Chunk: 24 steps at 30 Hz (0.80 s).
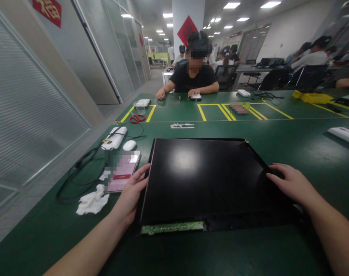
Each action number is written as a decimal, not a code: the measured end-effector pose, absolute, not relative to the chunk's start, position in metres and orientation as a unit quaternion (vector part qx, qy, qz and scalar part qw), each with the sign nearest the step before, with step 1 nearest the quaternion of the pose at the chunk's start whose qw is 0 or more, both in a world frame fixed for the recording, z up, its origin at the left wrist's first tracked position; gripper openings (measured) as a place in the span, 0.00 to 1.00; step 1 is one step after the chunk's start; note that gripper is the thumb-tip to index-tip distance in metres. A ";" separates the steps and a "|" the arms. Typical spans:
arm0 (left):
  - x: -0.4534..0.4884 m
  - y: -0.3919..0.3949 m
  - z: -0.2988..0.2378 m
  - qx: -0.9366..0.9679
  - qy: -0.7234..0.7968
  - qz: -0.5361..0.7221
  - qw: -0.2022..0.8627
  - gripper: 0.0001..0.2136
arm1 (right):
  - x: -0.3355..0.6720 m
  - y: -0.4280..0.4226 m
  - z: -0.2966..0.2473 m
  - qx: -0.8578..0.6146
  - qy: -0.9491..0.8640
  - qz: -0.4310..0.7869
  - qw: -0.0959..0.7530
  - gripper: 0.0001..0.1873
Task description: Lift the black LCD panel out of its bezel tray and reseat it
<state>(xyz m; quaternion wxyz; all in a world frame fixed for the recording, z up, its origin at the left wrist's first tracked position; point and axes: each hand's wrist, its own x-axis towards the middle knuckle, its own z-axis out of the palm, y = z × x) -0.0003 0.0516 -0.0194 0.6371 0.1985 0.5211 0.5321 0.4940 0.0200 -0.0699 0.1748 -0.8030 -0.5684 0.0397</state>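
A black flat display panel (203, 180) faces up in front of me, with a dark frame around its edges and a narrow green circuit board (172, 227) along its near left edge. My left hand (134, 191) grips the left edge, fingers against its side. At the right edge, my right hand (290, 183) holds the panel with thumb and fingers; part of that grip is hidden by the dark edge. Whether the panel rests on the green table (234, 253) or is slightly lifted I cannot tell.
Left of the panel lie a phone (124, 172), a crumpled tissue (93, 200), a white case (130, 145), a white power bank (114, 138) with black cables, and red-handled scissors (137, 119). Small screws on a white strip (182, 125) lie beyond. A person (195, 73) sits opposite.
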 end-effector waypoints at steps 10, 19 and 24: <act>-0.010 0.054 -0.038 0.220 0.537 0.528 0.620 0.24 | 0.498 0.018 -0.074 -0.794 -0.581 0.036 0.176 0.25; -0.001 0.055 -0.025 0.242 0.552 0.513 0.611 0.16 | 0.499 0.017 -0.079 -0.782 -0.594 0.014 0.189 0.17; 0.000 0.054 -0.027 0.268 0.560 0.499 0.605 0.19 | 0.501 0.018 -0.078 -0.779 -0.597 0.018 0.188 0.18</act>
